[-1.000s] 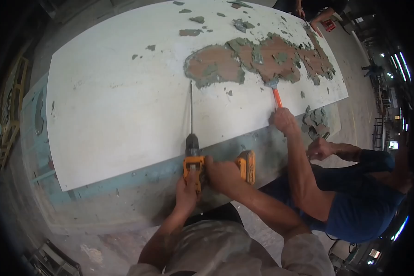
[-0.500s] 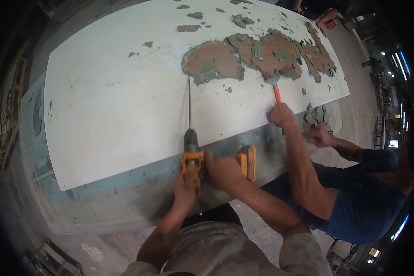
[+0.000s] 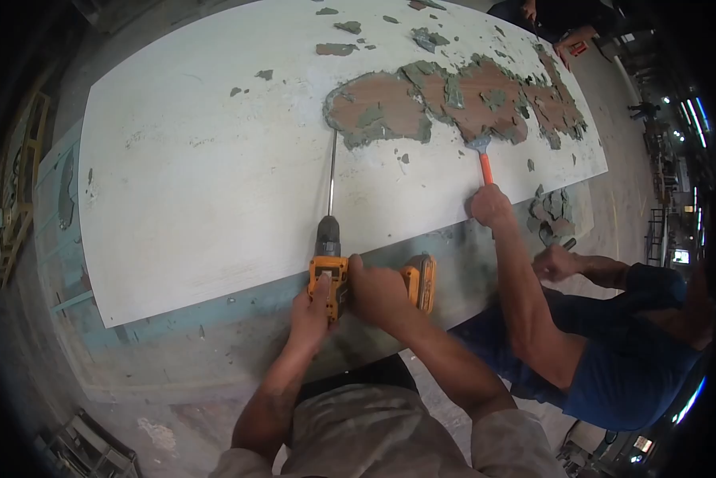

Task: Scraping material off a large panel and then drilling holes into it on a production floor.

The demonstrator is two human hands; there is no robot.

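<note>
A yellow-and-black cordless drill (image 3: 330, 275) lies on its side in both my hands. My right hand (image 3: 382, 299) is closed around its grip, with the battery end (image 3: 423, 284) showing past it. My left hand (image 3: 310, 319) grips the body from the near left side, thumb on top. From the chuck a long thin metal bit (image 3: 332, 175) points away from me. Its tip meets the left edge of a rough patch, where grey-green coating (image 3: 356, 137) borders exposed reddish-brown surface (image 3: 394, 103) on the white panel (image 3: 207, 191).
To my right, a co-worker in blue holds an orange-handled scraper (image 3: 486, 166) against the patch's lower edge, and a dark-handled tool (image 3: 569, 244). Coating flakes (image 3: 551, 213) are heaped beside the panel on the worktable (image 3: 215, 350). Another person's hand (image 3: 577, 36) is at the far right corner.
The drill has shifted slightly in view, its body a little left and its chuck a little farther away. The bit tip stays at the patch edge. The co-worker's scraper is in nearly the same spot.
</note>
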